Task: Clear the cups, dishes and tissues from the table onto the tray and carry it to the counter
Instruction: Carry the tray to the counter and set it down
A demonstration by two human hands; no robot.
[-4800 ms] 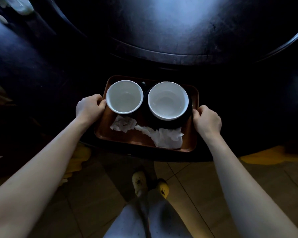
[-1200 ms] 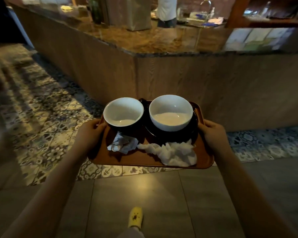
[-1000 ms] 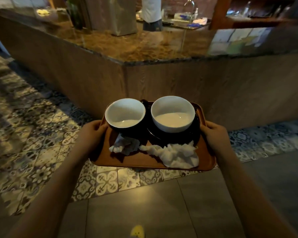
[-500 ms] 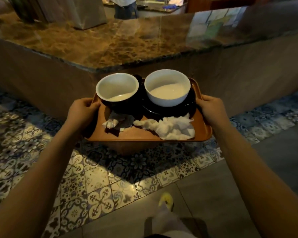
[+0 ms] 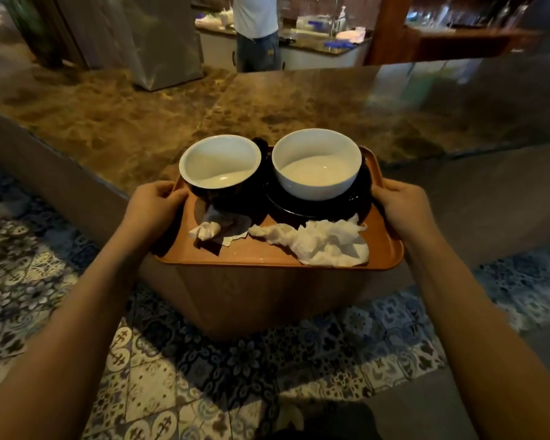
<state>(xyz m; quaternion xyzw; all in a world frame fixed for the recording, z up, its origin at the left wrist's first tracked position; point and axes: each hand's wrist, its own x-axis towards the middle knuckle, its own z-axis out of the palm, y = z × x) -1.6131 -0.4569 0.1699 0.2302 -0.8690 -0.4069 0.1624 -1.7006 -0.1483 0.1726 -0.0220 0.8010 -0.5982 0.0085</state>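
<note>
At the counter's corner: marble-topped counter point(image 5: 299, 103), wood-fronted, its edge under the far end of the tray. Orange tray point(image 5: 267, 252), held level in the air; left hand point(image 5: 153, 208) curled around its left rim, right hand point(image 5: 404, 208) curled around its right rim. White bowl point(image 5: 316, 163) on stacked dark dishes point(image 5: 315, 208), right side. Dark cup point(image 5: 219, 166), white inside, left side. Crumpled tissue point(image 5: 321, 242), near right; smaller tissue point(image 5: 216, 231), beside the cup.

No readable txt, labels, brands or nos. anywhere in view.
</note>
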